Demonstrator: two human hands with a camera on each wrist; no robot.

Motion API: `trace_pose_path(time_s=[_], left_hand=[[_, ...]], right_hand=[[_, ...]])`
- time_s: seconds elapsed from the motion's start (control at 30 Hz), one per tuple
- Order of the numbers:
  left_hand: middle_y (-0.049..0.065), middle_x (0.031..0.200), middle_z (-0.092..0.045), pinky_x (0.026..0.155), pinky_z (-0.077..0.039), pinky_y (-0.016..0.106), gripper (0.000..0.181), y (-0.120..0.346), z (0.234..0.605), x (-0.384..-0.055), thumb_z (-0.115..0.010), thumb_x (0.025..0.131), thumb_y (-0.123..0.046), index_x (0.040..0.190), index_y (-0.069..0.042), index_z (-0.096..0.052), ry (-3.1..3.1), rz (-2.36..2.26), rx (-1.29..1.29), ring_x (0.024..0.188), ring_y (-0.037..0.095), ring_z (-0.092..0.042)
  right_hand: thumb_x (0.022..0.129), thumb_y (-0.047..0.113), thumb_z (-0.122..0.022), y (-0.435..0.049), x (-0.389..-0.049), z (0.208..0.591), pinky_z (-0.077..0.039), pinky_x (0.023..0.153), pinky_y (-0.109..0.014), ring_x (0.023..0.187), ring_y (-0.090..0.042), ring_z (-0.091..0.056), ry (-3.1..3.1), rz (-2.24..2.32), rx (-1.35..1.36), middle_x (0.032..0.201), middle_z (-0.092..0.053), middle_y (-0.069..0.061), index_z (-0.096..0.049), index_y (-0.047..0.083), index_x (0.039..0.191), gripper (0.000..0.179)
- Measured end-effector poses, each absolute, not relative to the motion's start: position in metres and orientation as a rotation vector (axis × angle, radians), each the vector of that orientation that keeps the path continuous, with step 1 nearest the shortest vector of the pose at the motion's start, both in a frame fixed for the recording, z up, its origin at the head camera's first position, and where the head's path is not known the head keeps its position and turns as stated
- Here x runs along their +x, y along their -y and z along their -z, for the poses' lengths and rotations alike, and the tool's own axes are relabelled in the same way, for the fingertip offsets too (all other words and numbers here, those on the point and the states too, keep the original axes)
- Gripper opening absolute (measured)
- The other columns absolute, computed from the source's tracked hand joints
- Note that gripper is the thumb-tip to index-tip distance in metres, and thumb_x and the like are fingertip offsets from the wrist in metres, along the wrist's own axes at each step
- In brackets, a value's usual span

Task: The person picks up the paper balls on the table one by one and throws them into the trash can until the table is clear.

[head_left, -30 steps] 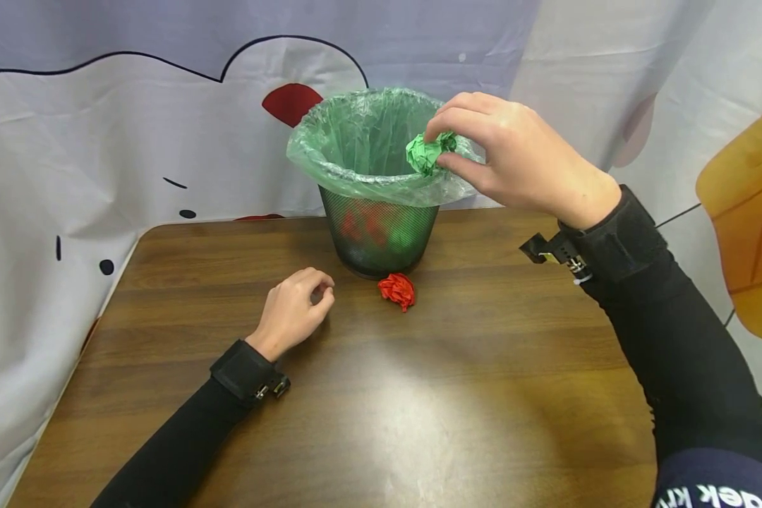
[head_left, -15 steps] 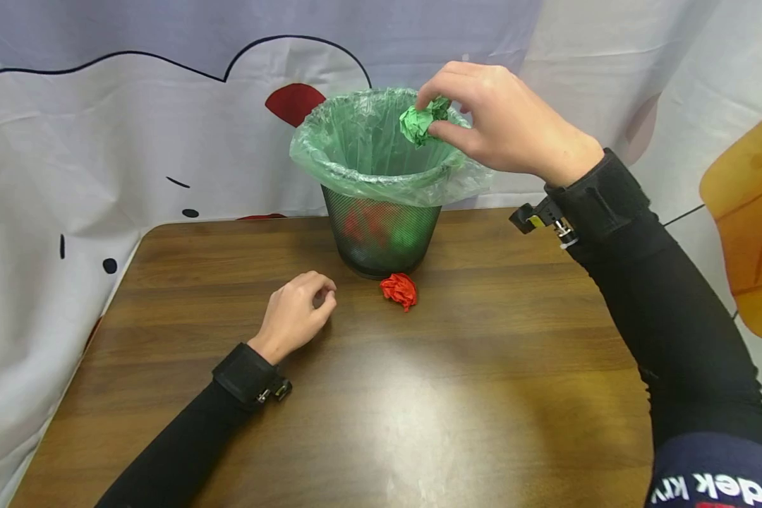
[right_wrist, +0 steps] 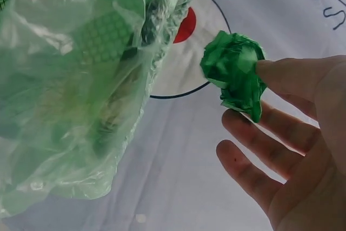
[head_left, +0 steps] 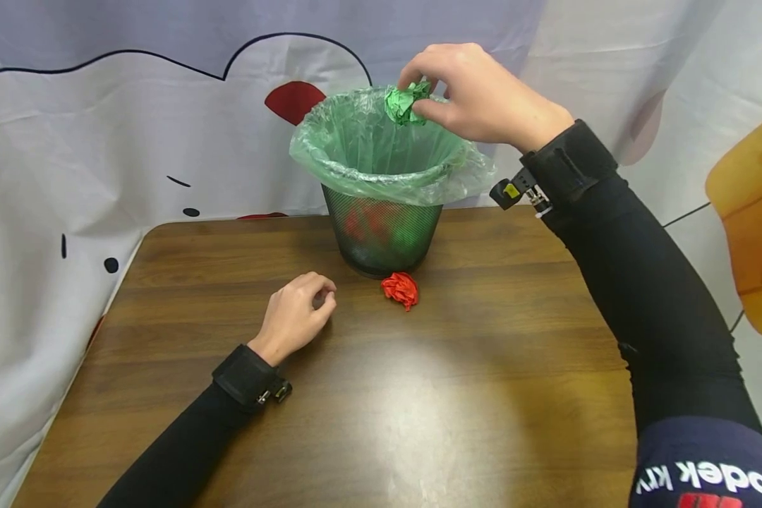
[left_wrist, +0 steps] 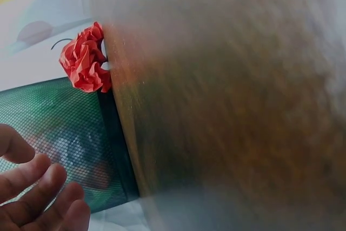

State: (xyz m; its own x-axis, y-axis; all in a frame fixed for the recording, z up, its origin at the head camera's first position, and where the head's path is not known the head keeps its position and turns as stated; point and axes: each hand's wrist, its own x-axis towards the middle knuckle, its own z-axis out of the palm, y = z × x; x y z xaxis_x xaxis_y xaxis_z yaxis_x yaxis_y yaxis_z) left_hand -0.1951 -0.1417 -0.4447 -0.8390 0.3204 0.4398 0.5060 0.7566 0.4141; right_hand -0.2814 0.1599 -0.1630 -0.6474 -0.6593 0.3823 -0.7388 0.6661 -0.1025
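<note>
My right hand [head_left: 470, 92] pinches a crumpled green paper ball [head_left: 401, 106] between thumb and fingers, above the back of the waste bin's opening. In the right wrist view the green paper ball [right_wrist: 235, 71] is beside the bag's crinkled edge. The black mesh waste bin [head_left: 381, 236] is lined with a translucent green bag [head_left: 330, 169], and red and green shapes show through its mesh. A crumpled red paper ball [head_left: 400, 289] lies on the table at the bin's front foot. My left hand [head_left: 297, 314] rests on the table left of it, fingers loosely curled, holding nothing.
The brown wooden table [head_left: 228, 247] reaches back to a printed fabric sheet [head_left: 133, 134] hanging close behind the bin. The bag's loose edge [head_left: 470, 176] flares out over the bin's right side.
My right hand has carried the green paper ball up and to the left, from the bag's front right edge to above the back of the opening. The left hand stays put.
</note>
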Motion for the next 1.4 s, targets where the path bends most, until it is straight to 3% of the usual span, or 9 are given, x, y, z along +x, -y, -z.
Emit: trace_pose_path(time_s=[0.17,0.57,1.1,1.4], left_hand=[[-0.003,0.087,-0.064,0.067,-0.051,0.034,0.011,0.141,0.445,-0.194,-0.06,0.091,-0.018,0.093,-0.016,-0.071,2.613,0.767,-0.634,0.079,0.013,-0.061],[-0.002,0.087,-0.065,0.067,-0.053,0.037,0.011,0.141,0.438,-0.195,-0.06,0.091,-0.017,0.093,-0.015,-0.071,2.595,0.78,-0.654,0.081,0.019,-0.065],[0.002,0.088,-0.067,0.068,-0.052,0.038,0.011,0.138,0.432,-0.2,-0.06,0.092,-0.017,0.094,-0.015,-0.071,2.588,0.781,-0.667,0.082,0.017,-0.063],[-0.001,0.088,-0.066,0.068,-0.052,0.037,0.011,0.136,0.429,-0.199,-0.06,0.092,-0.018,0.094,-0.015,-0.071,2.588,0.78,-0.672,0.082,0.016,-0.063]], right_hand=[[0.101,0.01,-0.054,-0.158,-0.286,0.162,-0.043,0.093,-0.043,0.109,-0.029,-0.059,2.614,-0.35,1.089,0.13,-0.063,-0.011,-0.064,0.006,0.13,0.031],[0.101,0.012,-0.056,-0.165,-0.271,0.169,-0.04,0.1,-0.045,0.108,-0.027,-0.058,2.634,-0.33,1.093,0.125,-0.065,-0.007,-0.067,0.008,0.125,0.027],[0.098,0.013,-0.062,-0.188,-0.222,0.191,-0.044,0.081,-0.036,0.091,-0.02,-0.059,2.516,-0.345,1.112,0.107,-0.068,-0.002,-0.071,0.01,0.112,0.018],[0.095,0.013,-0.065,-0.196,-0.207,0.21,-0.05,0.082,-0.038,0.094,-0.017,-0.061,2.462,-0.315,1.144,0.105,-0.07,-0.002,-0.072,0.01,0.109,0.016]])
